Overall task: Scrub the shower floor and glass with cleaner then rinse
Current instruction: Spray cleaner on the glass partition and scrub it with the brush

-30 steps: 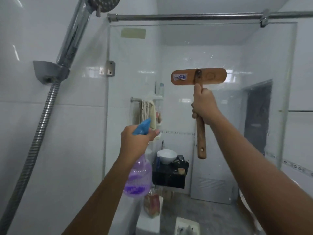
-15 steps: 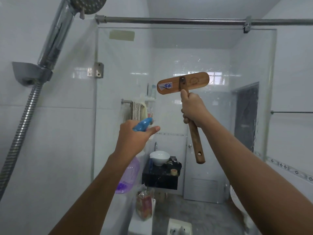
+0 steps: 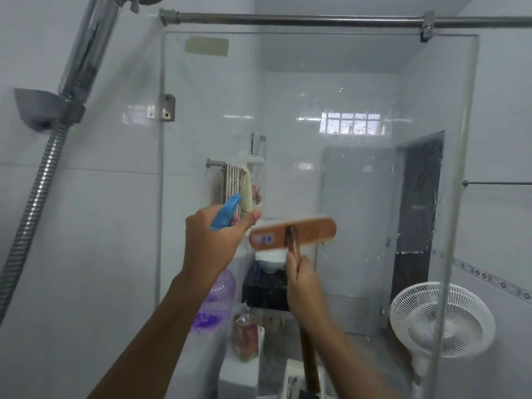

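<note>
Speckled with droplets, the shower glass (image 3: pixel 359 182) now has the wooden brush (image 3: pixel 292 233) at mid-height, well below where it was half a second ago, so a downward scrub stroke seems under way. The right hand (image 3: pixel 303 286) grips its handle, and the left hand (image 3: pixel 210 243) holds the spray bottle (image 3: pixel 214 303) just beside it.

Both bare forearms reach forward and upward, close together. The left hand (image 3: pixel 211 243) curls round the neck of a translucent purple spray bottle with a blue trigger (image 3: pixel 218 300), thumb extended. The right hand (image 3: pixel 305 286), motion-blurred, grips the handle of a long-handled wooden scrubbing brush (image 3: pixel 313 231).
</note>
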`<action>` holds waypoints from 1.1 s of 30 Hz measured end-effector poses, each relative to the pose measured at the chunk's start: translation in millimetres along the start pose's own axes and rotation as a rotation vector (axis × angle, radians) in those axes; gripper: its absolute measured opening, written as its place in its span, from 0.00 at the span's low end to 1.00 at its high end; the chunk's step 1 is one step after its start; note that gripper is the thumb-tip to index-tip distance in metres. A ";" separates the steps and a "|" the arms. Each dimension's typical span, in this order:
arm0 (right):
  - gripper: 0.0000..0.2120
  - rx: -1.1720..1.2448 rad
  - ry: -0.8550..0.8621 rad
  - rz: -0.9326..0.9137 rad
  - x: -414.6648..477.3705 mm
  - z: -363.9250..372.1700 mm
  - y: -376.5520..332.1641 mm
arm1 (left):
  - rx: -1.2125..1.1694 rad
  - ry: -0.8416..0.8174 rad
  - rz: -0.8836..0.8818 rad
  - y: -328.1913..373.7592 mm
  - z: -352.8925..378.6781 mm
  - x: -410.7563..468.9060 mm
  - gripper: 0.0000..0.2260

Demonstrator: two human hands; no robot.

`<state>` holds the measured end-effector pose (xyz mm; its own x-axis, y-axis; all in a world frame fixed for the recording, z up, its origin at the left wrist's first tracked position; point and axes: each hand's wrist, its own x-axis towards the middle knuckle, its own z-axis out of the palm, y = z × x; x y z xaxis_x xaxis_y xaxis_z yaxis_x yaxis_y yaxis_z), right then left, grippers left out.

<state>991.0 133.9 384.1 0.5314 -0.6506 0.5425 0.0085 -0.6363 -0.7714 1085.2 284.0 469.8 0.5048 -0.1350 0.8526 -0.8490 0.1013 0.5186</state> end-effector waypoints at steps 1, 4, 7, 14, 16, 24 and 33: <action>0.17 -0.008 -0.015 0.046 -21.5 11.1 23.1 | 0.003 0.010 0.001 -1.7 -1.6 -1.7 0.17; 0.18 -0.002 -0.013 0.081 -44.3 20.1 39.8 | 0.008 0.004 -0.006 -5.7 -3.5 -7.4 0.16; 0.17 0.031 0.020 -0.019 -1.1 0.0 -6.4 | 0.012 -0.026 -0.010 -7.6 -1.5 -12.9 0.16; 0.19 0.106 0.162 -0.108 110.7 -65.4 -116.5 | -0.015 -0.026 -0.057 -3.7 6.8 -20.0 0.17; 0.21 0.093 0.174 -0.096 102.1 -61.8 -101.2 | -0.013 -0.019 -0.070 -4.3 9.7 -24.1 0.16; 0.17 0.105 0.127 0.131 -51.6 -17.5 70.1 | 0.005 -0.047 -0.183 -13.3 32.8 -49.1 0.14; 0.19 0.155 0.273 0.097 32.4 -159.1 14.1 | -0.225 -0.320 -0.238 11.9 104.8 -108.1 0.10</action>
<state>873.5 37.9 443.7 0.2896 -0.8058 0.5166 0.1092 -0.5084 -0.8542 1004.1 196.5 377.1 0.5780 -0.4743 0.6641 -0.6425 0.2373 0.7287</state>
